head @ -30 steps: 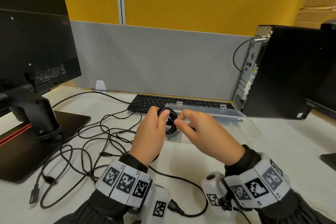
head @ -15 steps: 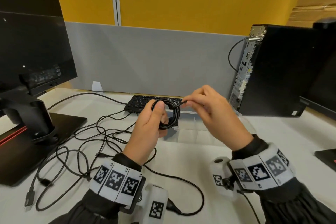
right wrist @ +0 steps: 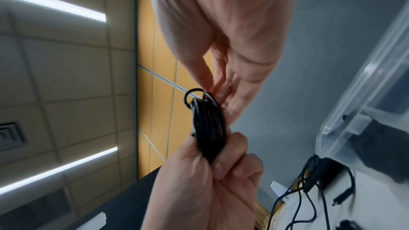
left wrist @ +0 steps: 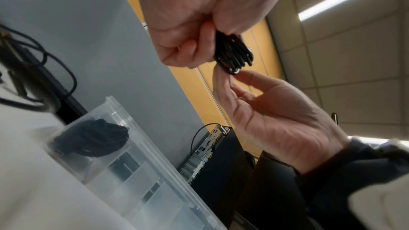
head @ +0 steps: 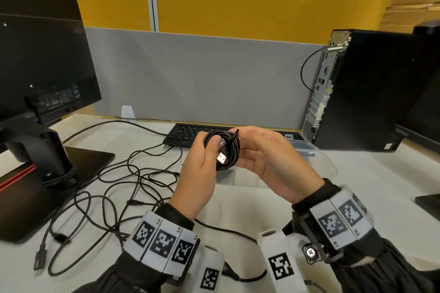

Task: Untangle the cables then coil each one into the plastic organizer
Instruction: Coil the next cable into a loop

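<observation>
A small coil of black cable (head: 226, 150) with a silver USB plug (head: 222, 157) hangs above the table. My left hand (head: 209, 150) grips its left side, thumb across the front. My right hand (head: 242, 140) meets it from the right, palm toward me, and pinches the coil's far rim. In the left wrist view the coil (left wrist: 232, 53) sits between both hands. The clear plastic organizer (head: 302, 147) lies behind my hands, lid open. It holds another coiled black cable (left wrist: 92, 137). Tangled black cables (head: 114, 188) spread over the table on the left.
A monitor on a black stand (head: 47, 150) fills the left side. The black keyboard (head: 188, 132) lies against the grey partition, and a desktop tower (head: 371, 93) stands at the right. One more cable (head: 240, 233) runs near my wrists.
My right hand has brought the cable's end in against the coil, and its palm now faces me. The coil has turned, so the USB plug points toward me.
</observation>
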`<state>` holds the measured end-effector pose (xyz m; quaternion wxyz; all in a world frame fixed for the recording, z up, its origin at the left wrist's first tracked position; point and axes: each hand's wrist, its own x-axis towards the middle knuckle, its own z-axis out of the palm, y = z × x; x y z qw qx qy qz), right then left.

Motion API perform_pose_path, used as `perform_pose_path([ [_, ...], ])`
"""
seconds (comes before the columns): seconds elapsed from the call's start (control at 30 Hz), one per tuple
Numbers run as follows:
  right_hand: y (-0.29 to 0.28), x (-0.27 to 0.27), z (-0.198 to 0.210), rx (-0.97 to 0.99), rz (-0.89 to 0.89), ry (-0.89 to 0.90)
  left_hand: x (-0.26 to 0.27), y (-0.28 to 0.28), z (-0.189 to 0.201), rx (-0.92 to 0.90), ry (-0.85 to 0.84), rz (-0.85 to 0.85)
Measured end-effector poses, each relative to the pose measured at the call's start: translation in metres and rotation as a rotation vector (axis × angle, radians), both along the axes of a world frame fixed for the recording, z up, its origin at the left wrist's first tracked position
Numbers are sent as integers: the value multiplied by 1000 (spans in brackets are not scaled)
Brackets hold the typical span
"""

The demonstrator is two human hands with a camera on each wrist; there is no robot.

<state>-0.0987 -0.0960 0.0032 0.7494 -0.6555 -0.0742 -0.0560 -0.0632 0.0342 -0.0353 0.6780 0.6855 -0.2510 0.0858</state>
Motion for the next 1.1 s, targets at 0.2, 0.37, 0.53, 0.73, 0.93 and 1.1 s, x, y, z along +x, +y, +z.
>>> perform_pose_path([
  [0.2, 5, -3, 0, -242, -117, -77, 1, -1, -1, -10, 33, -36],
  [0.37, -1, -1, -2, -417, -142, -119, -3, -2, 1, -100, 154, -205],
  [0.53, -7, -1, -3, -517, -109, -126, -1, -1, 1, -51, 149, -302],
  [0.73, -11, 1, -6, -477, -97, -112, 4, -2, -5, -100, 216, -369],
  [0.93, -12, 8, -13, -301, -182, -117, 7, -5, -9, -148, 261, -380],
  [1.1, -15, 11, -15, -365, -179, -102, 5, -6, -8, -194, 299, -404],
])
